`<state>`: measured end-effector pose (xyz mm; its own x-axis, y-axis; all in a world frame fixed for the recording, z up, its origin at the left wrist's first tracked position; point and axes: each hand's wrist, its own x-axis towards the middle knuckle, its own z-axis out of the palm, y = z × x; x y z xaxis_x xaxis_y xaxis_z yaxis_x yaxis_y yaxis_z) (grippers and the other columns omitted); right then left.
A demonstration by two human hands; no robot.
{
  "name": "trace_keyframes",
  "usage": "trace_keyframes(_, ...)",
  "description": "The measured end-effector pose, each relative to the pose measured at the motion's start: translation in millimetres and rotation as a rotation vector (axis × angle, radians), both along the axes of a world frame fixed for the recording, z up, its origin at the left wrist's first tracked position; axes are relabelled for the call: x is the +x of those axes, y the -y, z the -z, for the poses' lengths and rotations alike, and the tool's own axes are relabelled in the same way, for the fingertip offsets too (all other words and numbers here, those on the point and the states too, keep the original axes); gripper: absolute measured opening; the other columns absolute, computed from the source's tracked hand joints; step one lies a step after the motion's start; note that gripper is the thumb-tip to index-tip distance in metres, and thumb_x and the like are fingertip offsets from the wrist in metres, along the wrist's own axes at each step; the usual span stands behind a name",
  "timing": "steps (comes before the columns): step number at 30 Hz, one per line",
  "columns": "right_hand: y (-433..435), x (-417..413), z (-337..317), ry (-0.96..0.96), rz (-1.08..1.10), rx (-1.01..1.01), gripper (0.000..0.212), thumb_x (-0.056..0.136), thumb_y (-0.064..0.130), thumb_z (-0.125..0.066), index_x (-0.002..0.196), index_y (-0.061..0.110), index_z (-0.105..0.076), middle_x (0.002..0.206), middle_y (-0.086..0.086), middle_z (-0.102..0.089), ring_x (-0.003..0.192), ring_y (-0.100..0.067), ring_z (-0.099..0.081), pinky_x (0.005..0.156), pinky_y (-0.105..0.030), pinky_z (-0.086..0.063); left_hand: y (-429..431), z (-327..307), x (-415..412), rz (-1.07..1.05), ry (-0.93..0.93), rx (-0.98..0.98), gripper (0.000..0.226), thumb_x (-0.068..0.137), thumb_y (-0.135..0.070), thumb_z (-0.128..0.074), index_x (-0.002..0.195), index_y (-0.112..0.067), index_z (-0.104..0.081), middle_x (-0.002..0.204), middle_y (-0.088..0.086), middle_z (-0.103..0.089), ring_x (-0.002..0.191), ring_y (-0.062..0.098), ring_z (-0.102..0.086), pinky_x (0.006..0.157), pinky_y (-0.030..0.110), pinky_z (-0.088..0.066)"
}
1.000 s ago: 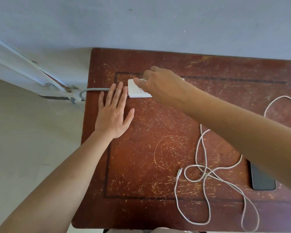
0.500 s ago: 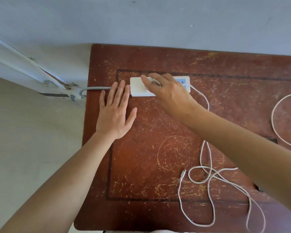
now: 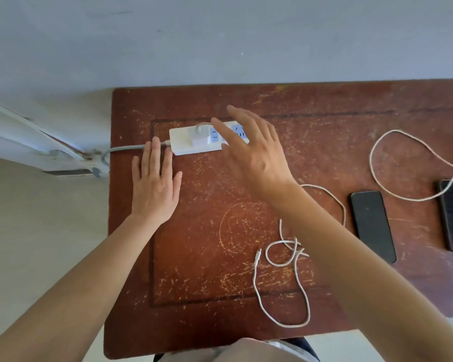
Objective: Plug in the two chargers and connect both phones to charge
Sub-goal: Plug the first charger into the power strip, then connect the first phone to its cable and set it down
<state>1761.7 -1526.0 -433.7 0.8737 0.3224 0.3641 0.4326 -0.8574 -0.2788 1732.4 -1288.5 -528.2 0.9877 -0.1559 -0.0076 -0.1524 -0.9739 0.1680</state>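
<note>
Here the scratched wooden surface [image 3: 194, 257] carries a white power strip [image 3: 183, 142] near its far left corner. Just right of the strip, the right hand [image 3: 256, 155] hovers, grip released. Left of it, the left hand [image 3: 154, 186] lies flat, empty. Two phones [image 3: 373, 226] lie well right. A charger [image 3: 200, 138] sits plugged in the strip.

scratched table [image 3: 194, 257] — power strip [image 3: 183, 145], cables [image 3: 298, 283], phones [image 3: 372, 226]

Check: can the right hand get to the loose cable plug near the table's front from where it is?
Probably yes: the right hand is open and empty, and the plug lies uncovered on the table.
</note>
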Motion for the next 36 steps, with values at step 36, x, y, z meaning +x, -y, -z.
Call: trace_keyframes(36,211,-218,35,-0.605,1.06,0.279,0.071,0.085,0.059,-0.067,0.139,0.019,-0.042,0.135,-0.007,-0.044,0.095,-0.03,-0.067,0.071,-0.038,-0.056,235,-22,-97,0.596,-0.273,-0.053,0.057,0.105,-0.042,-0.027,0.152,-0.014,-0.044,0.165,0.009,-0.033,0.154,0.026,-0.023,0.123,0.055,-0.019)
